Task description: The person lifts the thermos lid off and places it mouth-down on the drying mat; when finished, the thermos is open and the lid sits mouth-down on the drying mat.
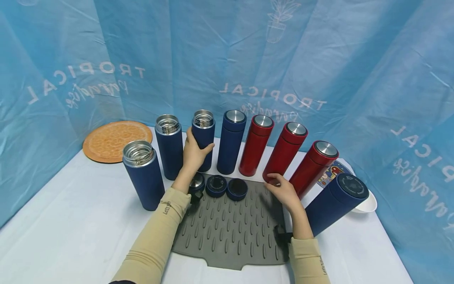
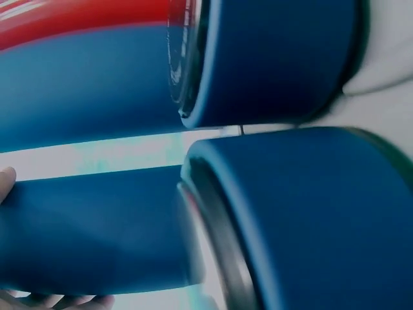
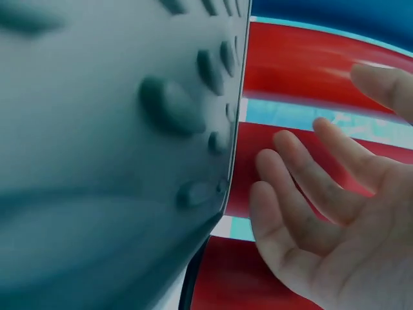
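Note:
In the head view my left hand point(image 1: 194, 153) grips a lidless dark blue thermos point(image 1: 204, 136) standing at the back. The left wrist view shows the thumb and fingertips point(image 2: 6, 182) on opposite sides of that bottle. Two more lidless blue thermoses point(image 1: 169, 152) point(image 1: 144, 181) stand to its left. On the grey mat's far edge lie three blue lids point(image 1: 237, 188), one partly behind the left wrist. My right hand point(image 1: 282, 192) hovers over the mat's far right corner, fingers spread and loosely bent, holding nothing. It is nearest to a red thermos point(image 1: 283, 152) with its lid on.
A capped blue thermos point(image 1: 230, 148) and two more red ones point(image 1: 255, 150) point(image 1: 312, 167) continue the row. Another capped blue thermos point(image 1: 330, 207) stands beside my right forearm. The grey ridged mat point(image 1: 230, 232) lies in front. An orange round board point(image 1: 117, 140) and white bowl point(image 1: 367, 204) flank them.

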`<action>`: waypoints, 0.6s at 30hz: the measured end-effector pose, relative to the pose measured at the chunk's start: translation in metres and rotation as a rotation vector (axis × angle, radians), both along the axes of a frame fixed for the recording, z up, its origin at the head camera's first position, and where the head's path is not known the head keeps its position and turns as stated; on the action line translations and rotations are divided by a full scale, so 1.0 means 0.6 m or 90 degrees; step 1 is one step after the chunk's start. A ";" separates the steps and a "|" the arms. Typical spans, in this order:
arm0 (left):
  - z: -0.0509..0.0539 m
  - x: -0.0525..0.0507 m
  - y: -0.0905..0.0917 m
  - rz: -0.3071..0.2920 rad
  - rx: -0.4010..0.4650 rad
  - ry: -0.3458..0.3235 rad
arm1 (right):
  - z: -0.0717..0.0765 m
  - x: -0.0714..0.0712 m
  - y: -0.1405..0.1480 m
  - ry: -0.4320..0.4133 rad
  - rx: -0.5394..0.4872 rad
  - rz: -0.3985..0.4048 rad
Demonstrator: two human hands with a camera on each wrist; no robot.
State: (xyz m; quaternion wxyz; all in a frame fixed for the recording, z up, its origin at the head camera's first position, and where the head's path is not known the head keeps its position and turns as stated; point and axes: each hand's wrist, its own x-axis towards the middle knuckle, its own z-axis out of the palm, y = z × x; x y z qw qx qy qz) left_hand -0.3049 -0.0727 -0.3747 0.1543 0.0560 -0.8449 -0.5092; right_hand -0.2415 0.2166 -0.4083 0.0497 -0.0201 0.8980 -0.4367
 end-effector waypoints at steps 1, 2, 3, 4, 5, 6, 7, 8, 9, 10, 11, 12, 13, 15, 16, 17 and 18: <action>0.000 0.000 0.001 -0.003 0.001 -0.002 | -0.001 0.000 0.002 -0.004 0.005 0.002; 0.000 0.000 0.002 -0.003 0.001 -0.001 | -0.002 0.000 0.003 -0.011 0.008 0.004; 0.000 0.000 0.003 -0.005 0.001 -0.002 | -0.003 -0.001 0.005 -0.016 0.010 0.007; 0.000 0.000 0.004 -0.005 0.002 -0.002 | -0.005 0.000 0.006 -0.022 0.012 0.012; 0.000 0.001 0.005 -0.004 0.003 -0.005 | -0.005 -0.001 0.006 -0.026 0.014 0.016; 0.001 0.002 0.006 -0.003 0.005 -0.009 | -0.007 -0.001 0.007 -0.030 0.015 0.019; 0.001 0.004 0.008 -0.003 0.008 -0.011 | -0.008 0.000 0.007 -0.035 0.016 0.023; 0.002 0.007 0.010 -0.002 0.012 -0.012 | -0.009 0.000 0.008 -0.039 0.018 0.025; 0.003 0.010 0.012 -0.002 0.016 -0.014 | -0.009 0.000 0.008 -0.043 0.020 0.027; 0.003 0.013 0.014 -0.001 0.022 -0.014 | -0.010 -0.001 0.008 -0.045 0.022 0.028; 0.005 0.017 0.017 -0.001 0.028 -0.013 | -0.010 -0.001 0.007 -0.047 0.022 0.029; 0.006 0.021 0.020 0.000 0.035 -0.007 | -0.010 -0.001 0.007 -0.048 0.023 0.029; 0.007 0.026 0.023 0.000 0.042 0.000 | -0.011 -0.002 0.007 -0.049 0.024 0.029; 0.010 0.034 0.029 0.000 0.054 0.021 | -0.011 -0.003 0.007 -0.049 0.026 0.031; 0.011 0.038 0.033 0.001 0.058 0.031 | -0.011 -0.003 0.007 -0.050 0.027 0.031; 0.013 0.043 0.036 0.001 0.061 0.042 | -0.012 -0.002 0.007 -0.049 0.028 0.031; 0.014 0.047 0.040 0.002 0.063 0.053 | -0.012 -0.002 0.007 -0.049 0.029 0.031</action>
